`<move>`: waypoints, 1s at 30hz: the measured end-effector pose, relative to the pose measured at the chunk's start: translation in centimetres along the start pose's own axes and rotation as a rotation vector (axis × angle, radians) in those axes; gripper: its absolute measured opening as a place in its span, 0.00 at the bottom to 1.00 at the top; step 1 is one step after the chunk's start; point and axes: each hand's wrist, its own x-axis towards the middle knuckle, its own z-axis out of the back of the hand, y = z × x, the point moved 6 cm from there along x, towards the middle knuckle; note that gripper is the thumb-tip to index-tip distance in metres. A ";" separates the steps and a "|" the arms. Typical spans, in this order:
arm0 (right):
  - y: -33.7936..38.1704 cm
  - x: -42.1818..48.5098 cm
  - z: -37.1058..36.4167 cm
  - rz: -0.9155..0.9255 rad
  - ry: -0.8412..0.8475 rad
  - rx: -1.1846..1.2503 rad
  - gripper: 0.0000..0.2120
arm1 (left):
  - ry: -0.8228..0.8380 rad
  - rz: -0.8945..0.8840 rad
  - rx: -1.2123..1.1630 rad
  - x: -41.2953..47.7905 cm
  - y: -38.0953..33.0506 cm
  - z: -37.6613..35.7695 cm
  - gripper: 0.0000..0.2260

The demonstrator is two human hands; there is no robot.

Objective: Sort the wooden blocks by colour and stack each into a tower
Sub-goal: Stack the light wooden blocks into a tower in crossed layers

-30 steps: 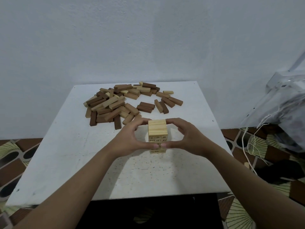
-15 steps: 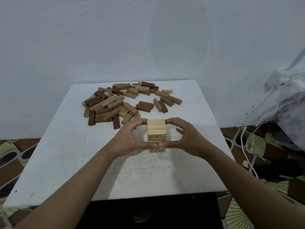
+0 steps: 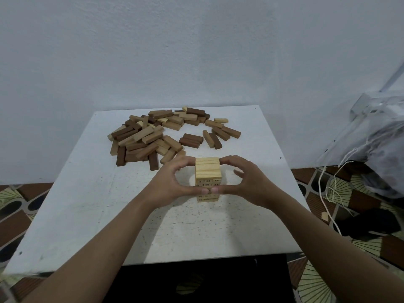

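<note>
The pale tower (image 3: 207, 170) was clasped by the left grip (image 3: 169, 184) and right grip (image 3: 250, 185), both curled round it; squaring it likely wanted light, even pressure.

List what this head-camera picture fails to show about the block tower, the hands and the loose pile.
- Head view: middle front layers of the pale tower, covered by both thumbs.
- Head view: its back face, hidden by the tower itself and the curled fingers of the left hand and right hand.
- Head view: printed numbers on its block ends, too small to read.
- Head view: lower blocks in the loose pile, buried under others.
</note>
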 end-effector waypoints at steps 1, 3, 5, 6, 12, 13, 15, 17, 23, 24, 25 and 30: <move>0.0 0.0 0.0 0.003 0.000 -0.004 0.33 | 0.001 -0.002 -0.006 0.0 0.0 0.0 0.30; 0.1 -0.1 0.0 0.006 0.005 -0.007 0.32 | 0.003 -0.002 -0.017 0.0 0.0 -0.1 0.30; 0.1 -0.1 0.0 0.009 0.007 -0.005 0.32 | 0.001 0.005 -0.023 -0.1 0.0 -0.1 0.31; 0.1 -0.1 0.1 0.007 0.005 -0.005 0.33 | -0.003 0.009 -0.025 -0.2 0.0 -0.1 0.30; 0.6 -0.1 0.1 0.001 0.004 -0.010 0.32 | -0.027 0.002 -0.042 -0.3 -0.1 -0.2 0.27; 0.7 -0.1 0.1 0.002 0.006 -0.015 0.31 | -0.027 0.002 -0.049 -0.3 -0.1 -0.2 0.27; 0.7 -0.1 0.1 0.000 0.005 -0.018 0.29 | -0.028 -0.001 -0.058 -0.4 -0.2 -0.3 0.27; 0.8 -0.1 0.1 -0.004 0.003 -0.017 0.29 | -0.029 -0.004 -0.061 -0.4 -0.2 -0.3 0.27; 0.9 -0.4 0.1 0.007 0.012 -0.002 0.31 | -0.004 -0.009 -0.077 -0.5 -0.1 -0.3 0.29; 0.9 -0.4 0.2 0.007 0.012 0.000 0.33 | -0.002 -0.012 -0.084 -0.6 -0.1 -0.2 0.30; 1.1 -0.5 0.4 0.008 0.011 0.000 0.34 | -0.006 -0.015 -0.084 -0.6 -0.1 0.0 0.30; 1.7 -0.5 0.8 0.019 0.009 0.017 0.36 | -0.011 0.010 -0.028 -0.4 0.4 1.2 0.30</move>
